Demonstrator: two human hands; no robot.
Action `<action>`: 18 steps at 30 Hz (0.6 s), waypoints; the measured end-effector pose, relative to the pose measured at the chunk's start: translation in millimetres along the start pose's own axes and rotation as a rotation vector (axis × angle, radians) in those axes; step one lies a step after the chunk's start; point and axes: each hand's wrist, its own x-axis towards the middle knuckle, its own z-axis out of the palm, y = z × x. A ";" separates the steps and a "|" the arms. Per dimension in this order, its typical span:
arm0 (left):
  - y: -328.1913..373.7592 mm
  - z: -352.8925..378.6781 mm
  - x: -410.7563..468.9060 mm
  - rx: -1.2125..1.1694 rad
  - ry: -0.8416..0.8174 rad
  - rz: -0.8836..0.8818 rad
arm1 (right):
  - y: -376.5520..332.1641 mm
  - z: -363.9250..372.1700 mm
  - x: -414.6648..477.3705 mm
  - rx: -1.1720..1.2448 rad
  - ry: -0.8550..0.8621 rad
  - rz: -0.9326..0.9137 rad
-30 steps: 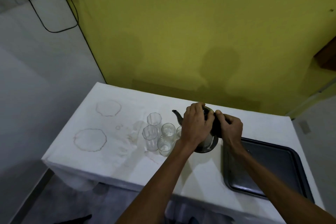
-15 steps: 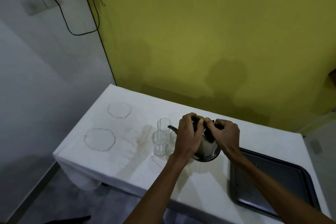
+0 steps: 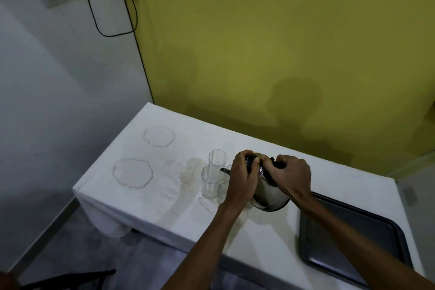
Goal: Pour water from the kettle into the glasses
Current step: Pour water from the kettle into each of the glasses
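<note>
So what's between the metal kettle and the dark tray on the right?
Head view: only bare white tablecloth between steel kettle and dark metal tray; the right forearm crosses above it.

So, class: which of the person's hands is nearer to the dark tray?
Right. The right hand grips the kettle handle just left of the dark tray; the left hand is beyond the kettle, by the glasses.
</note>
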 end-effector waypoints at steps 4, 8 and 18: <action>-4.6 -1.3 1.2 -0.009 -0.015 -0.007 | -1.8 0.7 0.7 -0.028 -0.016 -0.027; -7.9 -3.0 1.5 -0.013 -0.021 0.004 | -0.9 2.8 1.2 -0.032 -0.028 -0.024; -8.6 -2.7 -2.7 0.001 -0.014 -0.048 | -4.2 -0.7 2.4 -0.076 -0.047 0.031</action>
